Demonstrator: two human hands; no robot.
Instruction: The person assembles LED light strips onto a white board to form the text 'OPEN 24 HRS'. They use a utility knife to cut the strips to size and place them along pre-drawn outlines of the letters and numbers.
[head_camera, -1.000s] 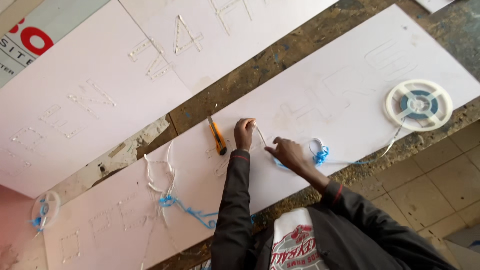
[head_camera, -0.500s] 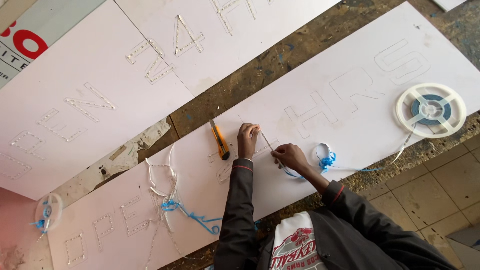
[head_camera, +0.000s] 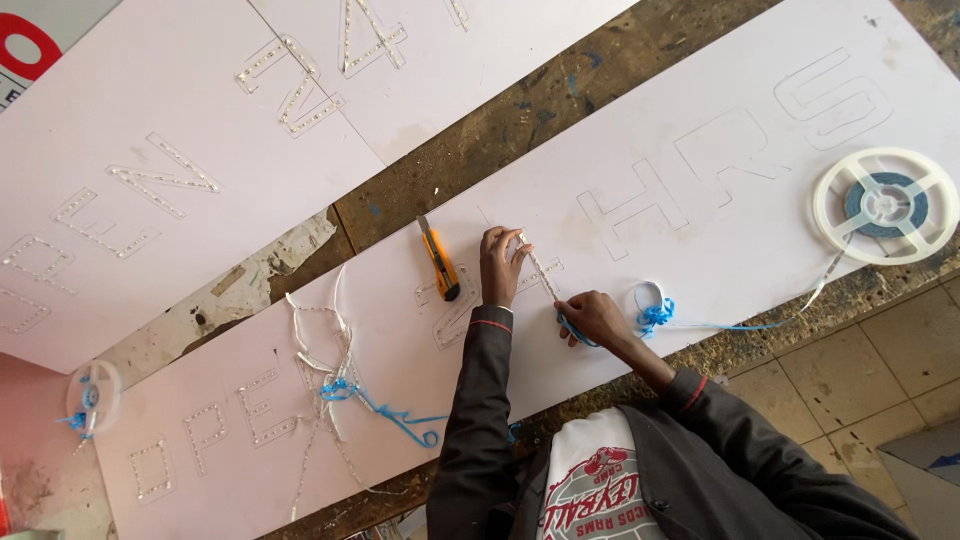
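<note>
Hands working at centre frame over a long white sign board (head_camera: 700, 130) with letter-shaped grooves, lying diagonally across a worn brown workbench (head_camera: 560, 100). Left hand (head_camera: 500, 265) pressing down with fingers held together on the upper end of a thin pale strip of small lights (head_camera: 545, 278), just right of an orange-and-black utility knife (head_camera: 440, 265) lying on the board. Right hand (head_camera: 597, 318) sitting slightly lower and to the right, pinching the lower end of the same strip between thumb and fingers, with a bit of blue backing tape (head_camera: 570, 328) curling under the palm. Strip stretching taut between the two hands along a slanted groove, at the centre of the board. Looping just right of the right hand, a coil of white strip with a blue tangle (head_camera: 652, 310), trailing away as a thin blue-and-white line toward a round white plastic reel with a blue core (head_camera: 885, 205) at the right edge. Lying at lower left on the same board, loose white strips and a blue tape ribbon (head_camera: 385, 408). Resting at upper left, a second white lettered board (head_camera: 180, 110), and at far left a smaller white reel (head_camera: 92, 392).
</note>
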